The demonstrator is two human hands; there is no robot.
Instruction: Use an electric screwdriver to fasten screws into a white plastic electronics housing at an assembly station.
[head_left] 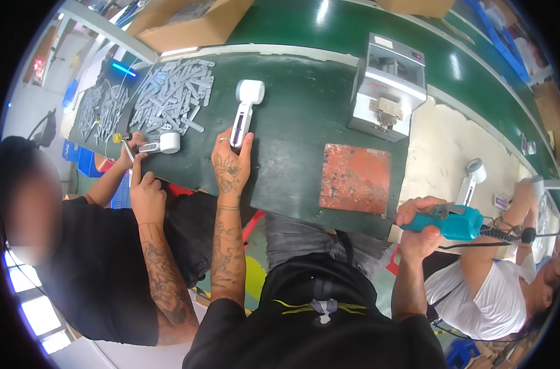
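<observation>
**Handheld device steadied on the table, power screwdriver held off to the right**

Head view: the person's left hand rests on the dark green table and is closed around the lower end of a white handheld device. The thumb is on one side and the fingers on the other. The device lies flat, running away from the person, with its handle near and its round head at the far end. The right hand is clenched around a turquoise power screwdriver, held level beyond the near right edge of the table, well apart from the device; a dark cable trails off to its right.

By the look of it, the step in hand is positioning the device so the tool can work on it. Any next move would need the tool brought across to the device while the left hand keeps the body from rolling.

The device is white and glossy, with a slim handle bearing a dark strip along its middle and a flat, round, pale head. No screws can be made out at this size.

An orange-red mat lies right of the device, and a grey benchtop machine stands beyond it. A heap of grey parts lies at far left. A co-worker on the left handles a similar white device, and another co-worker on the right has one too.
</observation>
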